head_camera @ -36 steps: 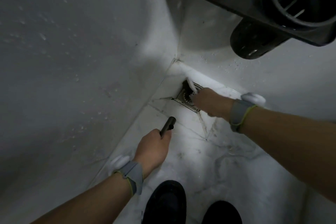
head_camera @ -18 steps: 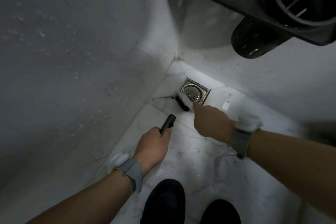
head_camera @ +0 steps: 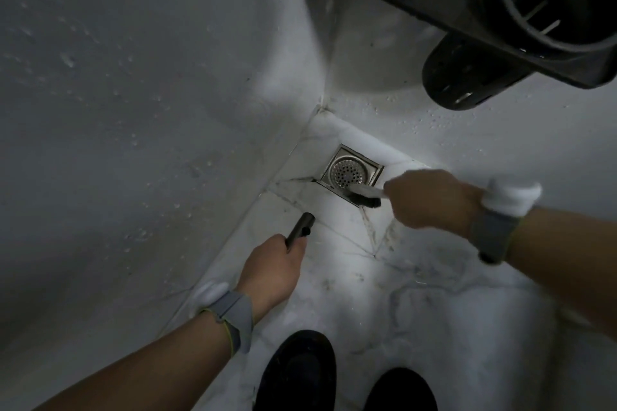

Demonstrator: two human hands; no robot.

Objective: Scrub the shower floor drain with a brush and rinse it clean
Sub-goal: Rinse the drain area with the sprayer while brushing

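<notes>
A square metal floor drain (head_camera: 351, 171) with a round perforated strainer sits in the corner of the white marble shower floor. My right hand (head_camera: 430, 198) grips a small brush (head_camera: 365, 196) with dark bristles; the brush head lies along the drain's near right edge. My left hand (head_camera: 272, 272) holds a dark cylindrical torch (head_camera: 299, 228) pointed at the drain, lighting the corner. No water stream is visible.
A dark wall-mounted shelf (head_camera: 467, 7) with a round holder and a hanging perforated cup (head_camera: 464, 77) juts out above the drain at upper right. Wet white walls close the corner on the left and behind. My two black shoes (head_camera: 297, 374) stand on the floor below.
My right hand has pulled back off the drain and swung right, sweeping the brush from over the strainer to its near right edge. The left hand with the torch stays put.
</notes>
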